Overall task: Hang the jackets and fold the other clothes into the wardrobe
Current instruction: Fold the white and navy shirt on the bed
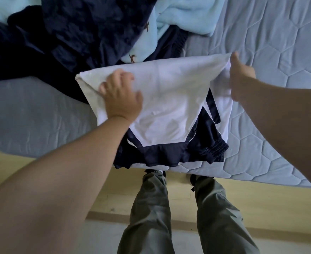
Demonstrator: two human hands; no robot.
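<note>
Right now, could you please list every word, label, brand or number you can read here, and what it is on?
None: no text can be read anywhere in this view.
The white and navy garment shows no print or label.
The small brown marks on the light blue blanket are a pattern of shapes, not letters.

To my eye the white-and-navy jacket (162, 99) is smooth, faintly glossy cloth; the mattress (279, 43) matt quilted fabric; the pale-blue blanket (184, 13) fluffy fleece.
</note>
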